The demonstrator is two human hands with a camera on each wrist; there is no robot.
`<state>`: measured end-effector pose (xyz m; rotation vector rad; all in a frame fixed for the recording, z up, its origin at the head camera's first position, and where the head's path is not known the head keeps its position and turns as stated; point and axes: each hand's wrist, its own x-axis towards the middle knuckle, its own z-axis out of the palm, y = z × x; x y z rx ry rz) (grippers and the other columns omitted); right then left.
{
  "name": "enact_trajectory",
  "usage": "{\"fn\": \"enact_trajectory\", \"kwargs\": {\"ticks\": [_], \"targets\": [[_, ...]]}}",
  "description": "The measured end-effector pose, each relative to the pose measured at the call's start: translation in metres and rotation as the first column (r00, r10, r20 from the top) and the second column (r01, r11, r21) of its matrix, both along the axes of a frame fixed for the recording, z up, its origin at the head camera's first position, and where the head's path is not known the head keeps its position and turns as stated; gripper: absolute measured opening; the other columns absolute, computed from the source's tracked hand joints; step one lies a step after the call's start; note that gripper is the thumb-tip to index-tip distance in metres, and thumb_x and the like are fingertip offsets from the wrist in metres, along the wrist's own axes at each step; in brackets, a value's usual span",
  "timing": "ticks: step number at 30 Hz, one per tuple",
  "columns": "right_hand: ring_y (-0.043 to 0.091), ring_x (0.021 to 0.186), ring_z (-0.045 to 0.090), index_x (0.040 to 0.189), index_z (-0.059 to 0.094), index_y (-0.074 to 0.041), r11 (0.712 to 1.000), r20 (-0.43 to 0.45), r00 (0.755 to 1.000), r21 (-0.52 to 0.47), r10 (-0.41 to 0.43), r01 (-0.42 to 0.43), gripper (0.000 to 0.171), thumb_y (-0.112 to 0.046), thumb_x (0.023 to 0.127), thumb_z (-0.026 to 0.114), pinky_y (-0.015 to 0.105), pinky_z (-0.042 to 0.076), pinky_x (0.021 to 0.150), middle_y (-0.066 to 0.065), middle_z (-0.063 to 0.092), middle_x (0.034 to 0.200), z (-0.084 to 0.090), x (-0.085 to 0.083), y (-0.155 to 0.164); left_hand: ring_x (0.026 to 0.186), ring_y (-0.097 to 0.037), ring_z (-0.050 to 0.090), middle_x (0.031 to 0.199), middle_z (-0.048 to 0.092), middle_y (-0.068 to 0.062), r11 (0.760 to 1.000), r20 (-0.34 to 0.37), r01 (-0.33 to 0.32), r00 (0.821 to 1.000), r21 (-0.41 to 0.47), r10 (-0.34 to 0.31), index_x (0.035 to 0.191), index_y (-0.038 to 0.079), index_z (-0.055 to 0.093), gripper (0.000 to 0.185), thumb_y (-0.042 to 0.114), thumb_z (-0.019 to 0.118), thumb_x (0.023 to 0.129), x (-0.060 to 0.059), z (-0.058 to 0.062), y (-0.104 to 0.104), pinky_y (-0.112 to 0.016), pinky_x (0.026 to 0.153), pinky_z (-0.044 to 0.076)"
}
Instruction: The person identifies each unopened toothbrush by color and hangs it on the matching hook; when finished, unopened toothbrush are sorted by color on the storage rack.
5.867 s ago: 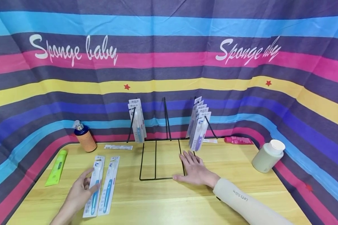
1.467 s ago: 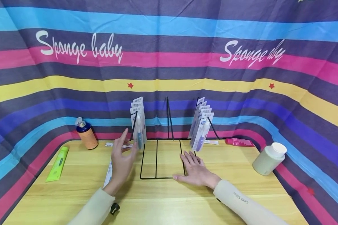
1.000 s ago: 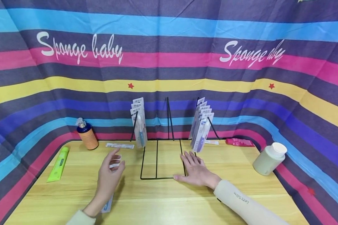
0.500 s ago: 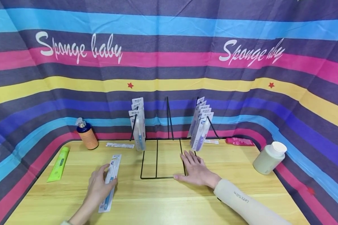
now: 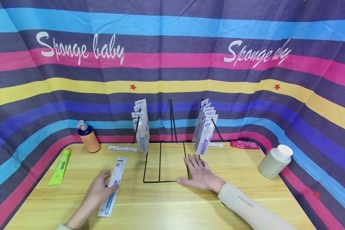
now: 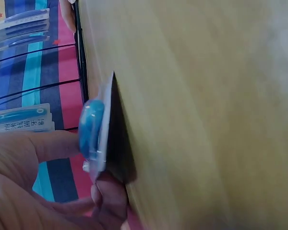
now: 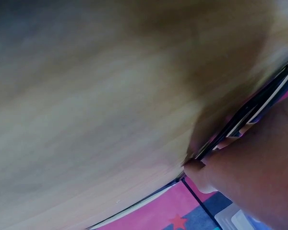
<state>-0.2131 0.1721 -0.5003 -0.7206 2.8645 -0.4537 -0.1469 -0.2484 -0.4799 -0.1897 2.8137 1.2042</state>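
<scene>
A packaged toothbrush [image 5: 113, 188] with a blue handle is pinched by my left hand [image 5: 96, 191], thumb on one side and fingers on the other. In the left wrist view the toothbrush package [image 6: 97, 129] stands tilted, its dark underside toward the table. My right hand [image 5: 199, 174] lies with fingers spread on the front right of the black wire rack [image 5: 159, 163]. Blue packaged toothbrushes [image 5: 142, 134] hang on the rack's left hook, and several purple ones [image 5: 206, 135] on its right hook. The middle hook [image 5: 172, 121] carries nothing.
A pump bottle [image 5: 89, 139], a green tube [image 5: 59, 167] and a flat white packet [image 5: 122, 148] lie or stand at the left. On the right are a pink tube [image 5: 244, 144] and a pale green bottle [image 5: 274, 162]. A striped cloth [image 5: 172, 70] surrounds the wooden table [image 5: 166, 207].
Of two blue toothbrush packages on the table, one now hangs on the left hook. My left hand came back from there and pinches the other, turning it slightly. My right hand stayed put.
</scene>
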Motion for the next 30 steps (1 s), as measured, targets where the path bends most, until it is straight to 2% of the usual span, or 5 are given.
{"fn": "enact_trajectory", "kwargs": {"ticks": [8,11,16,20,30], "targets": [[0.045,0.164,0.011,0.173,0.023,-0.002,1.0,0.002,1.0,0.025,-0.012,0.012,0.111,-0.081,0.1,0.052,0.068,0.016,0.125,0.021,0.012,0.18,0.001,0.0,-0.001,0.076,-0.021,0.058,0.096,0.061,-0.009,0.992,0.001,-0.005,1.0,0.122,0.005,0.161,-0.007,0.04,0.075,0.009,0.078,0.099,0.004,-0.004,0.002,-0.031,0.062,0.047],[0.046,0.164,0.012,0.172,0.023,-0.001,1.0,0.0,1.0,0.012,-0.009,0.009,0.111,-0.079,0.1,0.053,0.07,0.017,0.124,0.022,0.013,0.18,0.002,0.001,-0.001,0.078,-0.02,0.056,0.097,0.063,-0.008,0.976,0.007,-0.008,1.0,0.217,0.006,0.163,-0.006,0.037,0.077,0.006,0.078,0.099,0.004,-0.005,0.003,-0.028,0.063,0.045],[0.046,0.164,0.012,0.172,0.023,-0.001,1.0,0.002,1.0,0.01,-0.014,0.014,0.11,-0.079,0.1,0.053,0.069,0.018,0.124,0.022,0.013,0.18,0.002,0.001,-0.001,0.085,-0.018,0.067,0.113,0.074,-0.013,0.909,0.014,-0.021,1.0,0.416,0.017,0.168,0.0,0.031,0.08,0.002,0.075,0.101,0.005,-0.007,0.004,-0.029,0.07,0.055],[0.044,0.165,0.011,0.173,0.022,-0.003,0.999,0.008,1.0,0.031,-0.026,0.026,0.11,-0.08,0.1,0.051,0.067,0.018,0.125,0.021,0.012,0.18,0.002,0.002,0.0,0.091,-0.014,0.07,0.12,0.074,-0.013,0.865,-0.036,-0.024,0.998,0.502,0.049,0.17,0.008,0.032,0.08,0.002,0.075,0.102,0.006,-0.005,0.009,-0.029,0.075,0.056],[0.044,0.165,0.01,0.173,0.023,-0.002,0.999,-0.006,1.0,0.041,-0.008,0.008,0.109,-0.079,0.101,0.051,0.069,0.02,0.124,0.021,0.012,0.18,0.003,0.0,-0.001,0.09,-0.006,0.074,0.107,0.078,0.009,0.762,-0.186,-0.031,0.963,0.646,0.197,0.168,0.011,0.044,0.077,0.004,0.08,0.1,0.014,0.012,0.026,-0.023,0.072,0.058]]}}
